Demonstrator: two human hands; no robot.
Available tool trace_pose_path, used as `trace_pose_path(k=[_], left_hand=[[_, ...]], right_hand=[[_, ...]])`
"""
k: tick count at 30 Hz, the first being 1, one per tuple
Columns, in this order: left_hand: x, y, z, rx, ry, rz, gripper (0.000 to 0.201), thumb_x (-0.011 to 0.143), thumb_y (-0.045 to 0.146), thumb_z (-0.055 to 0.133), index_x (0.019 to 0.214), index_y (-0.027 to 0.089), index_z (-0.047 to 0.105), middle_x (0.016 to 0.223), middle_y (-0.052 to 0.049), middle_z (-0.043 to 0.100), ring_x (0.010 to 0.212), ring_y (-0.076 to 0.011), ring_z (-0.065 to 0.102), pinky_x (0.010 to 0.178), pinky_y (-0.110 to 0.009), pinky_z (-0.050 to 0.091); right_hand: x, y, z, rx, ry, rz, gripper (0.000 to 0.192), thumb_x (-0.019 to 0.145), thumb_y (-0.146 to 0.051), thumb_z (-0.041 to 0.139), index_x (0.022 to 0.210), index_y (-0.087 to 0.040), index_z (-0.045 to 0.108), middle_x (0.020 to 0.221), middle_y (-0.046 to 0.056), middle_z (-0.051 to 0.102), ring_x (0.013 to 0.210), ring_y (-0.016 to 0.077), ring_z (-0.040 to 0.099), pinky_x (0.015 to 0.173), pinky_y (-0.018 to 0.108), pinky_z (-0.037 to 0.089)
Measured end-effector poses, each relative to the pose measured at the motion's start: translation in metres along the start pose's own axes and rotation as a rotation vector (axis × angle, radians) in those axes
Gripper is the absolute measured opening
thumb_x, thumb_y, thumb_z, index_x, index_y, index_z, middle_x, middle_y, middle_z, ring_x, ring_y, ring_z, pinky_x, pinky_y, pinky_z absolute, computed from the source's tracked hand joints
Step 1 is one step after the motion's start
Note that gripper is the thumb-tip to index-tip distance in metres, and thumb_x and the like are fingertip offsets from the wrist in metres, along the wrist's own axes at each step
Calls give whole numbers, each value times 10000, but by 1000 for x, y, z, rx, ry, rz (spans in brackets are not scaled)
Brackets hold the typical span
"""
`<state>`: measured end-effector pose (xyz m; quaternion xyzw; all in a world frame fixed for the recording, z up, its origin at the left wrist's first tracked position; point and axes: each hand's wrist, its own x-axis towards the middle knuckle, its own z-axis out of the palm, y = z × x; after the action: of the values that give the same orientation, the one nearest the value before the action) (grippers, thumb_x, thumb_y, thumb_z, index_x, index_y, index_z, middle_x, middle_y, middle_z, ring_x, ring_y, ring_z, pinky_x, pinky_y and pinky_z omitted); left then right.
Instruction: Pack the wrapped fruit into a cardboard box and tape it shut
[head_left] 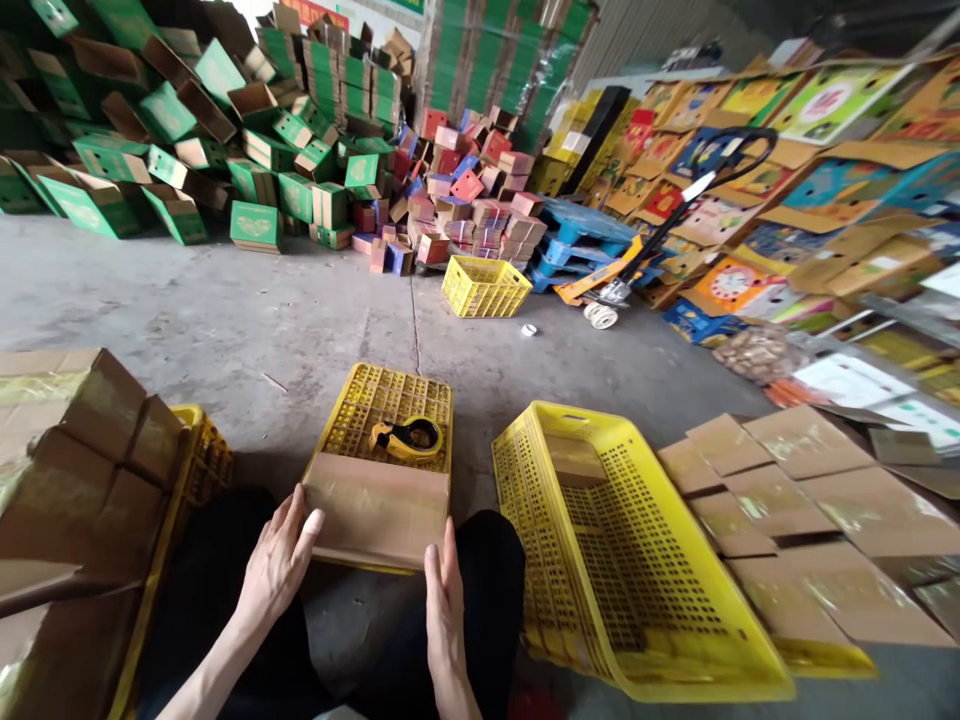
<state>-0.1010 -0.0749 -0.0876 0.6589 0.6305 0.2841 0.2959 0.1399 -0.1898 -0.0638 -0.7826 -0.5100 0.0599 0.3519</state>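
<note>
A flat brown cardboard piece (377, 512) lies at lower centre of the frame on an upturned yellow crate (390, 405). The left hand (276, 560) presses its left edge, fingers together and flat. The right hand (444, 600) braces the lower right corner, fingers straight and closed up. Neither clamps it, so the card could slide off the crate's near edge. A yellow tape dispenser (409, 437) just above might get nudged along the slatted top.
</note>
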Motion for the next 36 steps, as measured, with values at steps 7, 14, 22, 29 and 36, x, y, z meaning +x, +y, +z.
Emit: trace_pose_path(k=[7, 14, 22, 29, 36], left_hand=[[-14, 25, 13, -451, -113, -134, 715, 1078, 640, 266, 1588, 188, 481, 1637, -126, 479, 1575, -316, 343, 1306, -523, 248], [-14, 47, 22, -746, -323, -150, 868, 1033, 757, 161, 1584, 173, 489, 1647, -118, 463, 1586, -308, 311, 1328, -491, 183], [-21, 77, -22, -464, -115, 509, 923, 969, 829, 92, 1688, 277, 271, 1737, -46, 292, 1599, -321, 280, 1297, -521, 309], [-7, 83, -28, -34, 63, 863, 842, 1030, 756, 167, 1693, 244, 249, 1676, -117, 413, 1520, -307, 449, 1246, -470, 369], [-9, 82, -43, 134, 110, 935, 727, 1096, 627, 206, 1680, 201, 279, 1591, -142, 534, 1471, -284, 519, 1239, -456, 299]], right_hand=[[28, -78, -71, -66, 59, -331, 648, 1124, -440, 298, 1713, -238, 119, 1680, 89, 406, 1536, 317, 418, 1176, 503, 477], [33, -139, -53, -173, -42, -595, 659, 1088, -496, 461, 1667, -213, 322, 1577, 93, 557, 1417, 318, 561, 1096, 480, 526], [45, -147, -37, -174, -47, -617, 585, 1111, -458, 420, 1632, -192, 393, 1538, 84, 594, 1393, 290, 587, 1056, 457, 515], [41, -127, -49, -195, -15, -677, 599, 1110, -355, 434, 1672, -205, 293, 1567, 53, 564, 1431, 257, 557, 1173, 440, 419], [37, -111, -59, -210, -35, -673, 594, 1096, -342, 471, 1662, -223, 333, 1588, 61, 540, 1440, 275, 553, 1171, 449, 476]])
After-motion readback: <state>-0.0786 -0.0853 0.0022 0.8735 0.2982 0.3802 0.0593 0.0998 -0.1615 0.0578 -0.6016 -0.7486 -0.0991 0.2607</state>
